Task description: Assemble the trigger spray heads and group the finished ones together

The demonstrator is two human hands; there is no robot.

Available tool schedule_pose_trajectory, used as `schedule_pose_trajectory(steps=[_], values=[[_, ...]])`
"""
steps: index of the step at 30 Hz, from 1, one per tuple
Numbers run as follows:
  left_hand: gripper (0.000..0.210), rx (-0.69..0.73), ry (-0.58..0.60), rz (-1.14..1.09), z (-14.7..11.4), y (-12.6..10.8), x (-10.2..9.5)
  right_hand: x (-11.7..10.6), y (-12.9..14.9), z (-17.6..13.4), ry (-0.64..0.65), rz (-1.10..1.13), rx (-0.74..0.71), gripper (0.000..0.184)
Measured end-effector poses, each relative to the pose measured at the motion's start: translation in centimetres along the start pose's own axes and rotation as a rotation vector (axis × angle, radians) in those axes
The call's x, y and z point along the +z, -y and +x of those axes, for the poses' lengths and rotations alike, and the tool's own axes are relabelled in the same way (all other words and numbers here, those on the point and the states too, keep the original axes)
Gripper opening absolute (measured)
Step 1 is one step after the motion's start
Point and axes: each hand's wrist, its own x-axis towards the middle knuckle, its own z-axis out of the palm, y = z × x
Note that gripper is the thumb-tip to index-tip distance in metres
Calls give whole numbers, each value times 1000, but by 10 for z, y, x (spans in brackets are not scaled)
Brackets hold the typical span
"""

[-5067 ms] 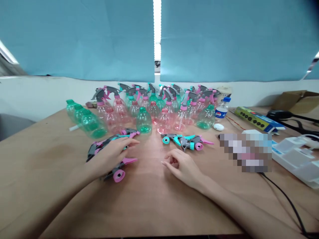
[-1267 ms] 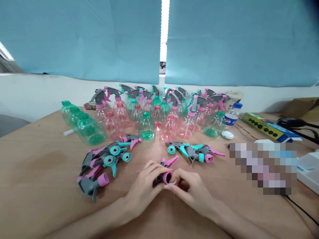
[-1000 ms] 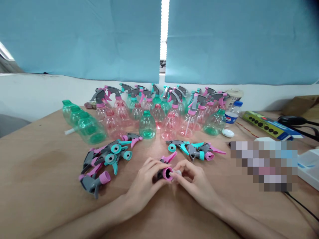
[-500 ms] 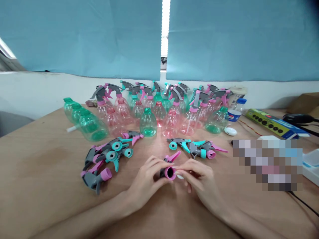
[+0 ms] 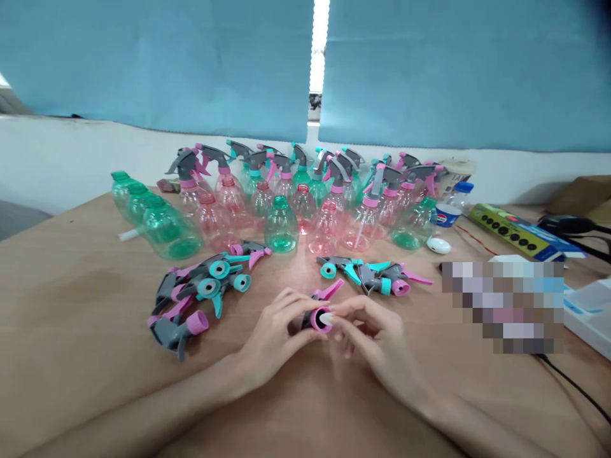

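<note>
My left hand (image 5: 267,334) is closed around a grey trigger spray head (image 5: 308,320) with a pink collar and pink trigger. The collar's dark open end faces me and to the right. With fingertips pinched, my right hand (image 5: 375,327) holds a small white piece (image 5: 326,319) at the mouth of that collar; its exact kind I cannot make out. To the left lies a heap of loose spray heads (image 5: 208,287) with pink and teal collars. Several more spray heads (image 5: 375,275) lie beyond my right hand.
Pink and green bottles stand in rows at the back, including an uncapped green bottle (image 5: 281,226); many carry spray heads. Green bottles (image 5: 167,226) cluster at left. To the right are a white oval case (image 5: 438,246), a yellow-green box (image 5: 508,232), a blurred-out patch and a white tray (image 5: 592,318).
The white piece has moved from below my right fingertips up to the collar's opening. My left hand still grips the spray head. The view has shifted slightly.
</note>
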Motion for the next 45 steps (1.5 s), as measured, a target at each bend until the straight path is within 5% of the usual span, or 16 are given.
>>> schedule_pose_trajectory(steps=[8,45], values=[[29,23,3,21,0,2,2,-3,-6,5,-83,-332,-286,11],[25,131,-23,208,-2,2,4,0,-4,6,10,-626,-231,10]])
